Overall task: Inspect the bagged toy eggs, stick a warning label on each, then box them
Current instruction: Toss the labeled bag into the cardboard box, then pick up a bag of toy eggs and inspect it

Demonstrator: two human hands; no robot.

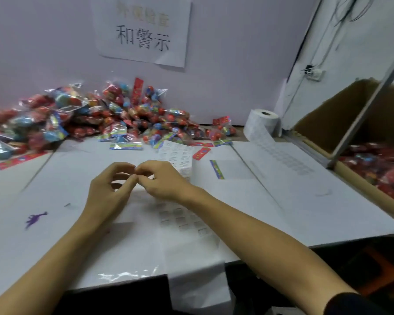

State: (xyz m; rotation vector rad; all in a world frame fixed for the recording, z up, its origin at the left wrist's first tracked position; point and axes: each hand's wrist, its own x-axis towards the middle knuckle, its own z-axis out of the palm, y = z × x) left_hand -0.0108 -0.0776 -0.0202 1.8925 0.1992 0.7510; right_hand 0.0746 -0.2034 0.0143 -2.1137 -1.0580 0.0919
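Both hands (135,178) fingertip to fingertip, perhaps on a label.

Glossy, crinkled clear plastic bags (114,114) catching the light, matt white paper over the desk (282,178), matt paper label roll (263,123), smooth label sheet (182,219), plain brown cardboard box (323,123), dull metal bar (362,114), shiny clear film (123,275) at the desk edge

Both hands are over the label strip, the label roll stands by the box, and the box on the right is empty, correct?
Not empty. The head view shows the box already holds red bagged eggs. The rest stands: left hand and right hand over the label strip, roll by the box.
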